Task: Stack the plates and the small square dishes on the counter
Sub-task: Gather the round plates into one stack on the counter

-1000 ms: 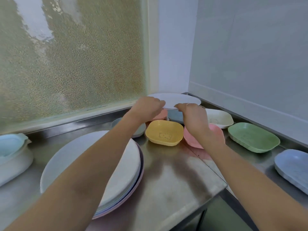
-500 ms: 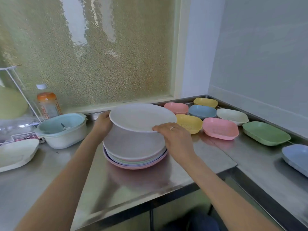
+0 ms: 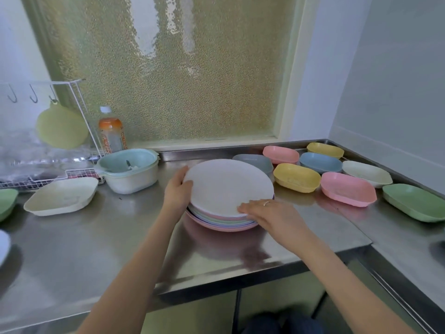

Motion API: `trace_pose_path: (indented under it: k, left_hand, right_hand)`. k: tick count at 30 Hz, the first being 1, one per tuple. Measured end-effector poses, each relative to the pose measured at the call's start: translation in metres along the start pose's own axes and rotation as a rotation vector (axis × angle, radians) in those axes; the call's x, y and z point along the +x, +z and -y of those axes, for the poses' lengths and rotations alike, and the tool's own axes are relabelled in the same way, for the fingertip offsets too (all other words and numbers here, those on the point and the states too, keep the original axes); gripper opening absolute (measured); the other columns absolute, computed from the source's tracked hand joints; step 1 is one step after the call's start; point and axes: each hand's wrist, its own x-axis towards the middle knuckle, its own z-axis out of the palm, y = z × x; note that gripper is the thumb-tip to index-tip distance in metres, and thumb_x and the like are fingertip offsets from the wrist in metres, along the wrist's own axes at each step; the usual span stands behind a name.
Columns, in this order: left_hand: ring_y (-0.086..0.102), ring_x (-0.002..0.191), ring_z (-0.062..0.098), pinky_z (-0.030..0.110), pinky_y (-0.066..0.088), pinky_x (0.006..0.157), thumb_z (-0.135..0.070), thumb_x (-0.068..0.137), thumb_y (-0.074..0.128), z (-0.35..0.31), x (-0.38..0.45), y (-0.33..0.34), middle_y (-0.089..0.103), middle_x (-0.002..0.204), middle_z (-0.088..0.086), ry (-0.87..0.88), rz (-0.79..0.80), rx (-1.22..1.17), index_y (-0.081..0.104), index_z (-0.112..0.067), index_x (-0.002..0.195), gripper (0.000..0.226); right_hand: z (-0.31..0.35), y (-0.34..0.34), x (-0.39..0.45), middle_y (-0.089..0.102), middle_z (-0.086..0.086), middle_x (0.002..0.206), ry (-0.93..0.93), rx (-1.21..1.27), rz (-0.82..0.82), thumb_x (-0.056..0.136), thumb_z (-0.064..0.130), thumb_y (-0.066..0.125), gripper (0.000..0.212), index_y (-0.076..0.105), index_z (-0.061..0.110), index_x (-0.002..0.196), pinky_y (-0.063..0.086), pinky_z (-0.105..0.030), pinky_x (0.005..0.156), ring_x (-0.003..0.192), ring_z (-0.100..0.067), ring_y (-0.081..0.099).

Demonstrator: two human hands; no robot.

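Hiding most of the grey square dish (image 3: 255, 161) behind it, a round white plate (image 3: 228, 186) is seen topping the stack of pastel plates (image 3: 221, 221) on the steel counter (image 3: 96, 237). Its left rim is gripped by the left hand (image 3: 177, 192). The right hand (image 3: 272, 213) is laid on the near rim with fingers straight; lower plates show only as coloured edges.

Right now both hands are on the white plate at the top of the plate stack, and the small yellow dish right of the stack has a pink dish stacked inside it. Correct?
Not quite. The head view shows the left hand and right hand on the white plate atop the stack, but the yellow dish is empty; the pink dish sits beside it on the counter.
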Motion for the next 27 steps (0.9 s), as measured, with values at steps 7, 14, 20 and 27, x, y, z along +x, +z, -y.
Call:
trace_pose_path:
  k: [7,14,20,27]
  left_hand:
    - [0.040,0.133,0.018,0.038,0.028,0.115,-0.004,0.092,0.044,0.003,0.007,0.003,0.043,0.145,0.004,-0.029,-0.022,-0.088,0.039,-0.009,0.142,0.051]
    - [0.050,0.124,0.023,0.035,0.037,0.108,-0.002,0.093,0.039,0.003,0.005,0.006,0.054,0.134,0.008,-0.027,-0.036,-0.056,0.050,-0.011,0.134,0.044]
    - [0.053,0.113,0.016,0.026,0.040,0.097,-0.010,0.095,0.043,-0.007,-0.004,-0.009,0.059,0.119,-0.003,-0.003,0.000,0.026,0.056,-0.011,0.130,0.037]
    - [0.058,0.108,0.033,0.038,0.041,0.095,-0.017,0.089,0.045,0.009,-0.054,-0.102,0.068,0.111,0.011,0.091,-0.857,0.479,0.059,-0.014,0.118,0.033]
  right_hand:
    - [-0.001,-0.005,0.026,0.040,0.004,0.148,0.241,0.411,-0.207,0.100,0.030,0.038,0.040,0.044,0.022,0.139,0.019,-0.023,0.113,0.139,-0.009,0.031]
    - [-0.009,0.018,0.051,0.030,-0.001,0.154,0.437,0.183,0.039,0.099,0.026,0.036,0.045,0.038,0.018,0.143,0.015,-0.030,0.115,0.143,-0.018,0.021]
    - [-0.001,0.011,0.055,0.039,-0.001,0.149,0.471,0.064,0.013,0.097,0.025,0.039,0.044,0.040,0.023,0.141,0.013,-0.045,0.117,0.140,-0.019,0.028]
    - [0.068,0.020,0.059,0.061,0.004,0.128,0.138,0.291,-0.425,0.090,0.016,0.038,0.037,0.056,0.024,0.121,0.001,-0.042,0.117,0.130,-0.014,0.046]
